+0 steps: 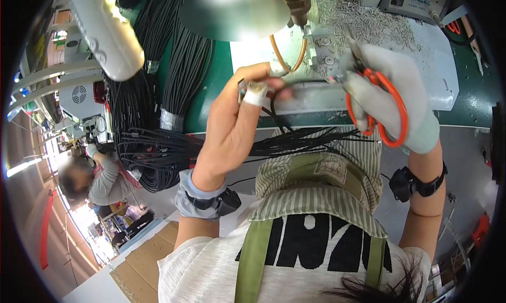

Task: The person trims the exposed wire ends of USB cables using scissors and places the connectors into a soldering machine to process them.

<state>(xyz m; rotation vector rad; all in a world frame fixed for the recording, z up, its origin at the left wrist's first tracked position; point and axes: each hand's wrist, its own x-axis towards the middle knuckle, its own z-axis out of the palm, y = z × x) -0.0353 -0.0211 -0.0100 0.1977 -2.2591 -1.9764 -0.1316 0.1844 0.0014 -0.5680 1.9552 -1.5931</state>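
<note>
My left hand [237, 113] is bare except for white tape on the thumb and a fingertip. Its thumb and fingers are closed on a thin black cable [305, 82]. The cable runs rightward to my right hand [395, 87], which wears a white glove. Looped around that hand's fingers are the orange-red handles of scissors [392, 105], with the blades pointing up and left. The gloved fingertips are at the cable's far end; blur hides whether they pinch it. Below my left hand, a bunch of black cables [295, 145] lies across the apron at the table edge.
Thick bundles of black cable [182, 66] cover the table's left side. Small metal bits [358, 18] are heaped at the back, near a control box [414, 5] with a red display. A machine head [295, 5] hangs above. Another person [103, 179] sits at far left.
</note>
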